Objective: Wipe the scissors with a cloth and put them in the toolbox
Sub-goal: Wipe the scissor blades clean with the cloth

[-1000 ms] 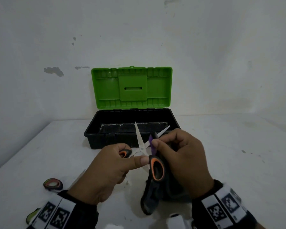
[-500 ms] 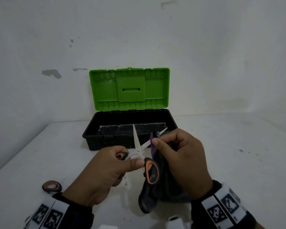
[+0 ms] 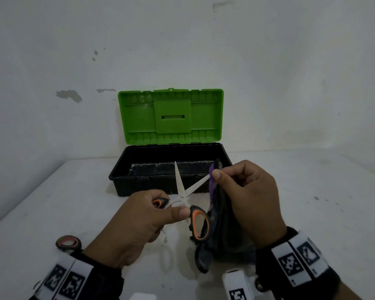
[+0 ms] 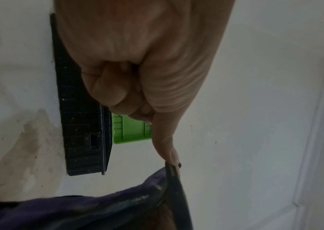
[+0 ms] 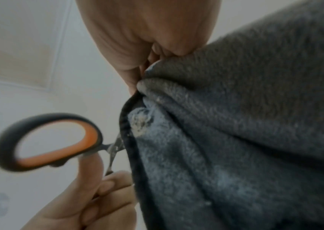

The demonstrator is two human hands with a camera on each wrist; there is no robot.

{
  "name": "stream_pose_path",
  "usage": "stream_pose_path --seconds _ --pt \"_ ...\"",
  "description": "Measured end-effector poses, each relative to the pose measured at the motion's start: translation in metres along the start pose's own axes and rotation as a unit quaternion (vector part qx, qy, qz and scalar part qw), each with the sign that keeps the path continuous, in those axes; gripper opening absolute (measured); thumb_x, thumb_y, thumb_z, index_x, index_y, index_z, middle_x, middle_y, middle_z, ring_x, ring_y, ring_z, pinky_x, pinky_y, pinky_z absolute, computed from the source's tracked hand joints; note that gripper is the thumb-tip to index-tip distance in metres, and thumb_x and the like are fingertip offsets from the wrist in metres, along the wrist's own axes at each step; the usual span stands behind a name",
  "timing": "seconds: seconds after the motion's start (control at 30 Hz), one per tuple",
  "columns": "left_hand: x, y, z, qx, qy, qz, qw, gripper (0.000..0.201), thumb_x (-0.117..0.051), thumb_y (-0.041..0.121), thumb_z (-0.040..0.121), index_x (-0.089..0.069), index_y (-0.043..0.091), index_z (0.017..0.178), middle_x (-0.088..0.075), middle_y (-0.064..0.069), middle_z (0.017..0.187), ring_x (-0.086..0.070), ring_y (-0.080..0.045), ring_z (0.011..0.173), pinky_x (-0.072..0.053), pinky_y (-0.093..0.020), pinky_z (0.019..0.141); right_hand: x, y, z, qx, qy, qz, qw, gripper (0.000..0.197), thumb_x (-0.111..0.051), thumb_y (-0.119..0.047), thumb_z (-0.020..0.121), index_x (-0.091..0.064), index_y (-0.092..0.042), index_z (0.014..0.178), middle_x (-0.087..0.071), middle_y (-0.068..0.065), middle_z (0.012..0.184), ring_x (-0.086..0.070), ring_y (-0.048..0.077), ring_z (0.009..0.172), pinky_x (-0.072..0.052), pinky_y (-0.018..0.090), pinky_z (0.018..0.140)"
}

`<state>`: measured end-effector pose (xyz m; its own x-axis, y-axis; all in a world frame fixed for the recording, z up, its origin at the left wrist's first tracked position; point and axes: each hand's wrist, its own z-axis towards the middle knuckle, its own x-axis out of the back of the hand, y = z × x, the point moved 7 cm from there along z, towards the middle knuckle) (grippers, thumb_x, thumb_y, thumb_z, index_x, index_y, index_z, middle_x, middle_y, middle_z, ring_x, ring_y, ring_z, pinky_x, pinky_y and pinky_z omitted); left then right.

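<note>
The scissors [image 3: 183, 194] have black and orange handles and their steel blades stand spread apart. My left hand [image 3: 147, 217] grips one handle loop, thumb pressed near the pivot; the other loop [image 5: 46, 142] hangs free. My right hand [image 3: 245, 191] pinches a dark grey and purple cloth [image 3: 223, 230] over the tip of the right blade, and the cloth [image 5: 235, 140] hangs down to the table. The toolbox [image 3: 171, 167], black with a raised green lid [image 3: 170, 116], stands open just behind the scissors. The cloth [image 4: 98, 207] and toolbox [image 4: 82, 124] also show in the left wrist view.
A white table [image 3: 312, 202] meets a white wall behind the toolbox. A small roll of tape [image 3: 68, 242] lies at the near left by my left wrist. A white object [image 3: 236, 284] sits at the near edge below the cloth.
My right hand has slid the cloth outward along the right blade toward its tip. The left hand keeps its grip on the handle and has barely shifted.
</note>
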<state>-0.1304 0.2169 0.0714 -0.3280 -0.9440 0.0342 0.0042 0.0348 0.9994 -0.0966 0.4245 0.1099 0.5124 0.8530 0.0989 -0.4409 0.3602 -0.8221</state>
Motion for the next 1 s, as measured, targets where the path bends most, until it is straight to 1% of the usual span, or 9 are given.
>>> stream_pose_path --seconds 0.1,0.23,0.4,0.57,0.63,0.7,0.83,0.9,1.0 --pt "0.002 0.001 0.001 -0.005 0.004 0.011 1.0 0.051 -0.087 0.033 0.049 -0.043 0.011 0.066 -0.026 -0.001 0.052 -0.02 -0.012 0.042 -0.019 -0.022 0.041 -0.009 -0.005 -0.006 0.004 -0.031 -0.012 0.999 0.014 -0.082 -0.02 0.079 -0.071 -0.02 0.071 -0.072 -0.004 0.067 -0.066 0.012 0.06 -0.052 0.024 0.056" --pt "0.001 0.001 0.0 -0.011 0.014 0.022 1.0 0.052 -0.087 0.032 0.05 -0.048 0.007 0.073 -0.028 0.002 0.05 -0.02 -0.012 0.041 -0.02 -0.021 0.039 0.006 0.005 0.003 -0.011 0.021 0.0 1.0 0.015 -0.082 -0.022 0.079 -0.07 -0.019 0.07 -0.072 -0.005 0.066 -0.063 0.005 0.057 -0.047 0.017 0.056" --pt "0.003 0.003 0.0 -0.022 0.024 0.042 0.999 0.053 -0.087 0.035 0.048 -0.047 0.008 0.069 -0.027 0.002 0.051 -0.02 -0.012 0.042 -0.02 -0.022 0.039 -0.006 0.001 -0.004 -0.004 -0.031 -0.027 0.999 0.014 -0.081 -0.022 0.08 -0.071 -0.019 0.072 -0.071 -0.006 0.066 -0.065 0.009 0.06 -0.051 0.019 0.056" --pt "0.007 0.004 -0.002 -0.053 0.054 0.104 0.992 0.066 -0.087 0.042 0.044 -0.05 -0.003 0.072 -0.028 0.007 0.05 -0.022 -0.006 0.041 -0.023 -0.019 0.04 0.011 0.02 0.006 -0.073 0.002 0.001 0.997 0.015 -0.079 -0.026 0.081 -0.07 -0.017 0.072 -0.072 0.001 0.065 -0.063 0.012 0.057 -0.052 0.027 0.058" --pt "0.013 0.006 -0.001 -0.064 0.071 0.111 0.989 0.072 -0.087 0.043 0.042 -0.049 -0.008 0.074 -0.03 0.006 0.051 -0.023 -0.006 0.041 -0.023 -0.018 0.04 0.006 0.024 0.0 -0.128 -0.057 0.073 0.987 0.016 -0.077 -0.026 0.079 -0.07 -0.014 0.073 -0.071 0.003 0.065 -0.06 0.014 0.058 -0.05 0.028 0.058" --pt "0.018 0.009 0.001 -0.079 0.08 0.13 0.985 0.071 -0.088 0.045 0.044 -0.05 -0.007 0.073 -0.032 0.004 0.053 -0.026 -0.007 0.043 -0.026 -0.019 0.043 -0.007 0.025 -0.011 -0.186 -0.155 0.147 0.959 0.014 -0.075 -0.024 0.076 -0.069 -0.012 0.073 -0.068 0.006 0.066 -0.06 0.014 0.059 -0.049 0.024 0.057" --pt "0.017 0.019 0.002 -0.117 0.089 0.215 0.965 0.052 -0.089 0.049 0.05 -0.059 0.01 0.068 -0.039 0.008 0.055 -0.034 -0.007 0.052 -0.029 -0.015 0.047 -0.029 0.017 -0.033 -0.204 -0.329 0.136 0.912 0.009 -0.075 -0.018 0.085 -0.071 -0.014 0.077 -0.073 0.012 0.082 -0.067 0.02 0.079 -0.051 0.027 0.076" --pt "0.015 0.022 0.004 -0.124 0.088 0.237 0.96 0.045 -0.09 0.047 0.052 -0.059 0.017 0.066 -0.041 0.011 0.052 -0.034 -0.002 0.049 -0.031 -0.015 0.046 -0.035 0.013 -0.037 -0.2 -0.365 0.091 0.905 0.01 -0.071 -0.014 0.088 -0.071 -0.015 0.078 -0.075 0.008 0.081 -0.069 0.016 0.077 -0.05 0.023 0.077" --pt "0.013 0.024 0.007 -0.133 0.081 0.267 0.951 0.038 -0.09 0.045 0.056 -0.061 0.023 0.068 -0.049 0.014 0.053 -0.041 0.0 0.05 -0.036 -0.013 0.047 -0.04 0.011 -0.039 -0.192 -0.348 0.047 0.916 0.012 -0.073 -0.015 0.087 -0.071 -0.017 0.075 -0.074 0.002 0.072 -0.066 0.009 0.065 -0.048 0.017 0.068"
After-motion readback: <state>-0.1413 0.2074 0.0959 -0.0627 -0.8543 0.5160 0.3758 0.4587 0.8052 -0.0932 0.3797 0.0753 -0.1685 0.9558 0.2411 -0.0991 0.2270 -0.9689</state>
